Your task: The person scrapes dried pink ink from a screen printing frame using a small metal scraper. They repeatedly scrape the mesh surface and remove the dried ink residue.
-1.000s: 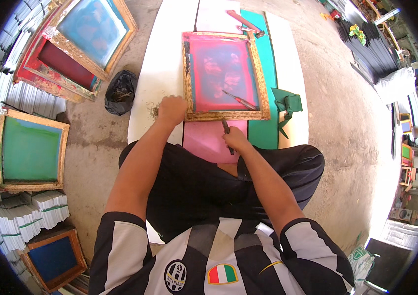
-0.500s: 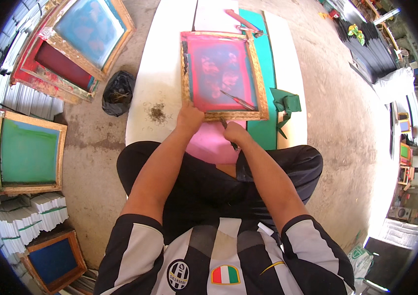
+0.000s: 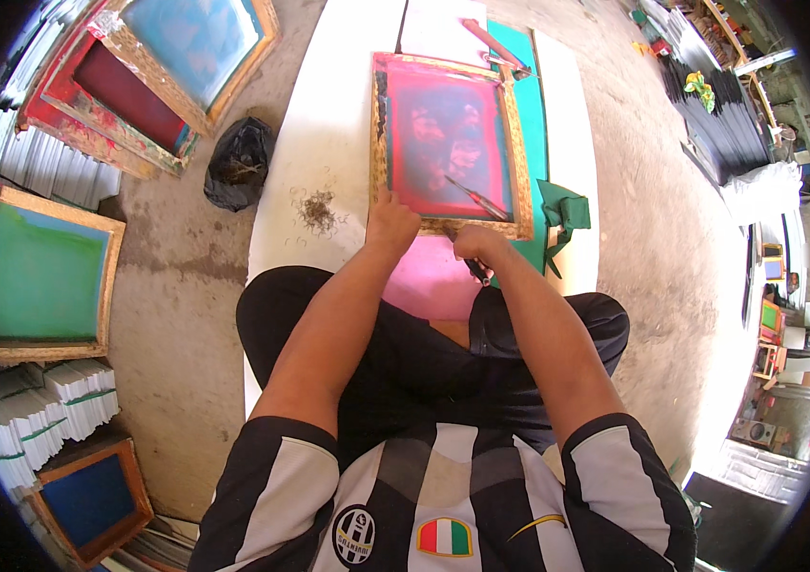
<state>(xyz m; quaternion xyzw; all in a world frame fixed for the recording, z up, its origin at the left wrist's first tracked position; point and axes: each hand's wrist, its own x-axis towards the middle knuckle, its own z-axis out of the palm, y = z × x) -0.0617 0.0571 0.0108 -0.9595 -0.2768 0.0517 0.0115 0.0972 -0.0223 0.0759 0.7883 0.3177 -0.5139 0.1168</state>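
Observation:
A wooden printing screen frame (image 3: pixel 522 162) with pink-stained mesh lies on a white board before my crossed legs. My left hand (image 3: pixel 392 225) is closed on its near left corner. In my right hand (image 3: pixel 481 245) are pliers (image 3: pixel 477 271), dark-handled, fingers wrapped round them; their jaws meet the frame's near rail, partly hidden by the hand. A thin pointed tool with a reddish handle (image 3: pixel 489 204) rests on the mesh. Left of the frame is a small heap of dark, thin bits (image 3: pixel 316 212), like pulled staples. A pink sheet (image 3: pixel 429 276) shows under the near rail.
A green strip (image 3: pixel 532 105) and a crumpled green cloth (image 3: pixel 564 212) lie right of the frame. Beyond is a red-handled tool (image 3: pixel 492 45). A black plastic bag (image 3: pixel 239 164) stands at left, near more screens (image 3: pixel 47 276) and stacked white sheets (image 3: pixel 42 410).
My right hand has turned, swinging the plier handles outward to the right. My left hand stays on the frame. The whole view has shifted slightly.

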